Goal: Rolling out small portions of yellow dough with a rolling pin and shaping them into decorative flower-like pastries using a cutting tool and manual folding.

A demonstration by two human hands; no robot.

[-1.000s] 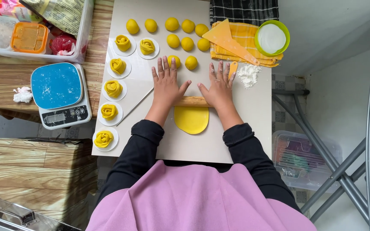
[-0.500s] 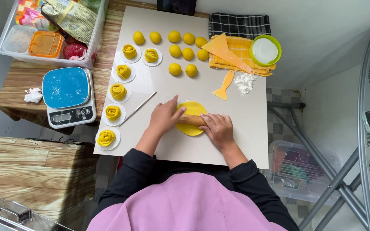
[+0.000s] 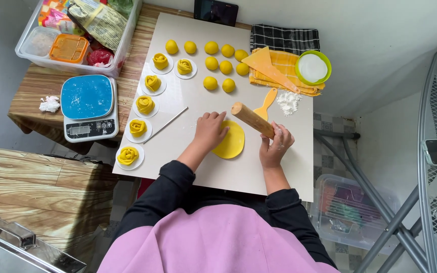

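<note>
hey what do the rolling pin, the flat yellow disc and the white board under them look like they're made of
Rolling pin: apparently plain wood, a matte tan cylinder with a paler cut end, held in the right hand.
Yellow disc: likely soft dough, smooth, matte and rolled thin, pressed by the left hand.
White board: a smooth, slightly glossy slab that shows soft reflections; laminate or stone, I cannot tell which.

A pale, smooth wooden rolling pin is held over a soft, matt yellow dough disc. The white board beneath is seen as smooth and faintly glossy. The table shows wood grain. The scale has a shiny blue top, and the checked towel is woven cloth.
</note>
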